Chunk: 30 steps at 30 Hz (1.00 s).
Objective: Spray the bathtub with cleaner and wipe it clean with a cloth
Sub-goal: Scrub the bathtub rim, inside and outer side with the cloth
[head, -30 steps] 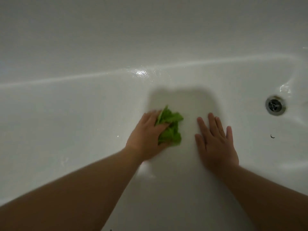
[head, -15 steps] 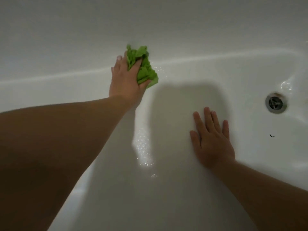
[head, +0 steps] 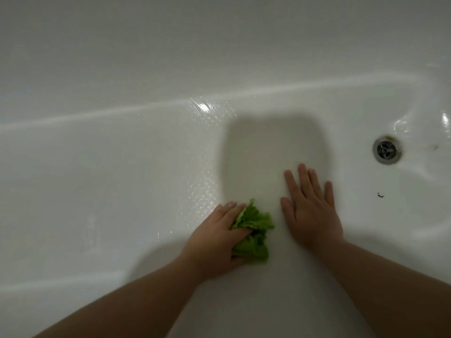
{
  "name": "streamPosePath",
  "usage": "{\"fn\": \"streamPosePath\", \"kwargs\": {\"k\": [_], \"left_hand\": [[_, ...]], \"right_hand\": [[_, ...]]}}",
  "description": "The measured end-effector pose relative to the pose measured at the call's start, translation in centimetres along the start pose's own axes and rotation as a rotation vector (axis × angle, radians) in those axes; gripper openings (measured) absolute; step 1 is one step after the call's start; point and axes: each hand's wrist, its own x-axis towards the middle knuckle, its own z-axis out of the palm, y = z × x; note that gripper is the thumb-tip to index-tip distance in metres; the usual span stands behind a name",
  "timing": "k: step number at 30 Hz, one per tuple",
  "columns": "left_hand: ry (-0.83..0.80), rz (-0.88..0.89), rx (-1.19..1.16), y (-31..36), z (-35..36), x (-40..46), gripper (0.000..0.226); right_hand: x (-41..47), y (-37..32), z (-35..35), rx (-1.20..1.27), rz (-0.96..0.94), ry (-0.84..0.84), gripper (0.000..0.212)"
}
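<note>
- Near edge of the tub (head: 97, 167): two bare arms reaching in and down.
- Left hand (head: 217, 240) on the tub floor, fingers curled over a green cloth (head: 253, 230) and pressing it down.
- Cloth bunched up, poking out on the right of that hand, close beside the right hand but not touching it.
- Looks soft, light and floppy, likely wet. Easy to squash. Best held in a bunch under the palm, so no loose corner drags.
- Right hand (head: 310, 211) flat on the tub floor, fingers straight and a bit spread. Holding nothing, likely just leaning.
- Tub floor shiny, with tiny wet drops left of the hands. Likely slippery, so a leaning hand could slide.
- A little farther, on the right: small dark speck (head: 380, 195) on the floor, not wiped off yet.
- Past it, toward the right end: round metal drain (head: 387, 150) with a brown stain beside it.
- Far side: smooth wall curving up, with a bright wet patch where floor meets wall.
- No spray bottle in view.
- In the way of a wipe to the right: only the flat right hand.
</note>
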Motion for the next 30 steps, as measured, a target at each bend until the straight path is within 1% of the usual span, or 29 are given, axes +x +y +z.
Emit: {"fn": "streamPosePath", "kwargs": {"k": [2, 4, 8, 10, 13, 16, 18, 19, 21, 22, 23, 24, 26, 27, 28, 30], "left_hand": [[-0.014, 0.037, 0.05, -2.0, -1.5, 1.8, 0.063], [0.028, 0.022, 0.094, -4.1, -3.6, 4.6, 0.065], [0.16, -0.138, 0.203, -6.4, -8.7, 11.4, 0.075], [0.228, -0.219, 0.191, -6.2, -10.1, 14.6, 0.078], [0.3, -0.339, 0.142, -4.3, -9.9, 17.7, 0.076], [0.361, -0.39, 0.062, -1.9, -7.3, 17.3, 0.07], [0.305, -0.372, 0.037, -0.4, -5.5, 15.4, 0.074], [0.268, -0.344, 0.001, 0.2, -4.7, 14.2, 0.083], [0.225, -0.3, -0.176, 1.0, -4.1, 11.2, 0.108], [0.224, -0.299, -0.272, 0.7, -4.0, 9.6, 0.116], [0.203, -0.31, -0.298, 0.0, -4.1, 8.0, 0.119], [0.169, -0.322, -0.248, -1.0, -4.0, 6.3, 0.117], [0.116, -0.334, 0.075, -3.3, -3.8, 3.4, 0.105], [0.093, -0.353, 0.189, -4.1, -3.6, 2.2, 0.1], [0.086, -0.377, 0.243, -4.8, -3.2, 1.4, 0.095], [0.094, -0.396, 0.274, -5.3, -2.7, 0.7, 0.089]], "right_hand": [[0.2, 0.2, -0.1, -0.017, -0.011, 0.007, 0.068], [0.3, 0.6, -0.1, -0.031, -0.026, 0.012, 0.067], [1.4, 1.4, -0.3, -0.021, -0.039, 0.029, 0.067], [2.1, 1.7, -0.5, -0.017, -0.038, 0.043, 0.067], [3.1, 2.2, -0.6, -0.004, -0.039, 0.078, 0.066], [3.5, 2.5, -0.6, -0.005, -0.034, 0.097, 0.063], [3.5, 2.7, -0.6, 0.019, -0.03, 0.094, 0.062], [3.4, 2.8, -0.6, 0.044, -0.027, 0.097, 0.061], [3.1, 3.1, -0.5, 0.117, -0.012, 0.13, 0.061], [2.9, 3.3, -0.4, 0.162, -0.002, 0.154, 0.063], [2.6, 3.4, -0.4, 0.21, 0.009, 0.172, 0.067], [2.4, 3.3, -0.6, 0.266, 0.016, 0.185, 0.072], [2.3, 2.3, -1.3, 0.364, -0.019, 0.198, 0.078], [2.3, 1.4, -1.8, 0.368, -0.083, 0.213, 0.08], [2.6, 0.3, -2.3, 0.333, -0.182, 0.241, 0.081], [3.8, -2.0, -2.9, 0.21, -0.414, 0.279, 0.08]]}}
